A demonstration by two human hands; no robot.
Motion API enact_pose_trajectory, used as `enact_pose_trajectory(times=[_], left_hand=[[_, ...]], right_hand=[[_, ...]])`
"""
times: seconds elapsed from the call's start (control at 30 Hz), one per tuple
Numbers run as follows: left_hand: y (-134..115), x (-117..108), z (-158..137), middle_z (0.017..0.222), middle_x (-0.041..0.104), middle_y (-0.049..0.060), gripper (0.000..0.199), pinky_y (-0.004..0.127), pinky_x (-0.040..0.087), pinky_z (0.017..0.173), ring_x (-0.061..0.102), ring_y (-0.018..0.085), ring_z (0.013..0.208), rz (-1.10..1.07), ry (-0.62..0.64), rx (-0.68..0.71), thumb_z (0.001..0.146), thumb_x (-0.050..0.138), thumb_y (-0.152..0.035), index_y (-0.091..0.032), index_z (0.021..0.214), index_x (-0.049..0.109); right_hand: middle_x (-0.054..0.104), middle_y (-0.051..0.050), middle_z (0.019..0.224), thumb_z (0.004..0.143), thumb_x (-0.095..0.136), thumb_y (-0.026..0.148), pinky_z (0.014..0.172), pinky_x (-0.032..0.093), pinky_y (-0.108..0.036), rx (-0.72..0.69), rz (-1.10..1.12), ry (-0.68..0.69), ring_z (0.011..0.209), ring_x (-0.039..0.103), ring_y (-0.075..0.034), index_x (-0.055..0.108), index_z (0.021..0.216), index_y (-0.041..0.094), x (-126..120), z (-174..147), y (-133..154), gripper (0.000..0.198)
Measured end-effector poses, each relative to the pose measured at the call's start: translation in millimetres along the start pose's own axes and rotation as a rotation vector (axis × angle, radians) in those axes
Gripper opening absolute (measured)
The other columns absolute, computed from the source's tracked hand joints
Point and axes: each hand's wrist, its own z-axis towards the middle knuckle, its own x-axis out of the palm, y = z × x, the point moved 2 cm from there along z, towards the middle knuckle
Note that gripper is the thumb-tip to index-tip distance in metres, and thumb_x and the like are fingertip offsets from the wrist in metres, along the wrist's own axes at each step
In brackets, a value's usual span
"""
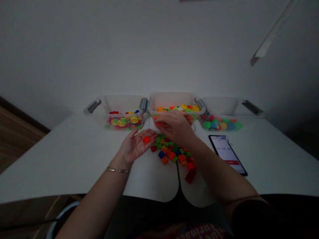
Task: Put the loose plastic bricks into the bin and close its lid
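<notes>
My left hand lies palm up with its fingers stretched out, and a small orange-red toy brick rests on them. Over the front of the middle clear bin, my right hand has its fingers bent round an orange piece, apparently another brick; the hand partly hides it. Below both hands is a loose pile of toy bricks in green, orange, red and blue. Similar bricks in orange, yellow and green fill the lower part of the middle bin.
To the left, a clear bin holds red, yellow, green and blue pieces. The right clear bin contains coloured balls. A phone with a timer on its screen lies right of my right forearm. A gap runs between the white table's rounded front edges.
</notes>
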Motion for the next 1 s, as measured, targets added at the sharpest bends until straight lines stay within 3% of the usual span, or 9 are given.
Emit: enact_pose_trajectory(times=[0.17, 0.37, 0.53, 0.83, 0.93, 1.0], left_hand=[[1, 2, -2, 0.100, 0.073, 0.017, 0.048, 0.031, 0.061, 0.080, 0.073, 0.021, 0.089, 0.055, 0.100, -0.006, 0.101, 0.037, -0.044, -0.008, 0.125, 0.056], [2, 6, -4, 0.100, 0.073, 0.014, 0.047, 0.030, 0.059, 0.074, 0.072, 0.019, 0.086, 0.066, 0.085, 0.010, 0.100, 0.039, -0.045, -0.011, 0.127, 0.056], [2, 8, -4, 0.099, 0.073, 0.015, 0.052, 0.029, 0.059, 0.072, 0.072, 0.019, 0.081, 0.078, 0.092, -0.029, 0.101, 0.033, -0.048, -0.010, 0.128, 0.057], [1, 3, -4, 0.100, 0.073, 0.014, 0.050, 0.028, 0.059, 0.070, 0.072, 0.019, 0.082, 0.113, 0.102, -0.002, 0.100, 0.040, -0.046, -0.010, 0.130, 0.056], [1, 1, -1, 0.101, 0.072, 0.012, 0.043, 0.028, 0.059, 0.073, 0.071, 0.018, 0.085, 0.179, 0.077, 0.098, 0.097, 0.049, -0.045, -0.013, 0.121, 0.062], [1, -3, 3, 0.103, 0.072, 0.008, 0.032, 0.028, 0.058, 0.078, 0.071, 0.017, 0.086, 0.264, 0.025, 0.259, 0.091, 0.060, -0.041, -0.015, 0.109, 0.066]], right_hand=[[0.074, -0.006, 0.113, 0.089, 0.065, 0.020, 0.097, 0.043, -0.039, -0.067, 0.039, 0.274, 0.106, 0.061, -0.023, 0.071, 0.117, 0.023, 22, -5, 9, 0.029], [0.075, -0.007, 0.111, 0.088, 0.065, 0.018, 0.097, 0.043, -0.038, -0.053, 0.012, 0.387, 0.105, 0.062, -0.023, 0.072, 0.113, 0.020, 36, -9, 11, 0.025], [0.075, -0.009, 0.109, 0.088, 0.066, 0.017, 0.096, 0.044, -0.039, -0.049, -0.011, 0.415, 0.104, 0.062, -0.023, 0.074, 0.109, 0.018, 38, -8, 12, 0.023], [0.075, -0.006, 0.103, 0.085, 0.068, 0.018, 0.093, 0.044, -0.037, -0.015, 0.006, 0.421, 0.101, 0.062, -0.022, 0.073, 0.110, 0.020, 36, -8, 15, 0.025], [0.074, -0.006, 0.106, 0.087, 0.067, 0.023, 0.091, 0.045, -0.035, 0.001, 0.039, 0.337, 0.101, 0.063, -0.021, 0.071, 0.112, 0.023, 34, -7, 13, 0.026], [0.073, -0.006, 0.108, 0.089, 0.064, 0.026, 0.091, 0.045, -0.034, 0.019, 0.049, 0.218, 0.102, 0.063, -0.021, 0.071, 0.111, 0.022, 27, -5, 10, 0.024]])
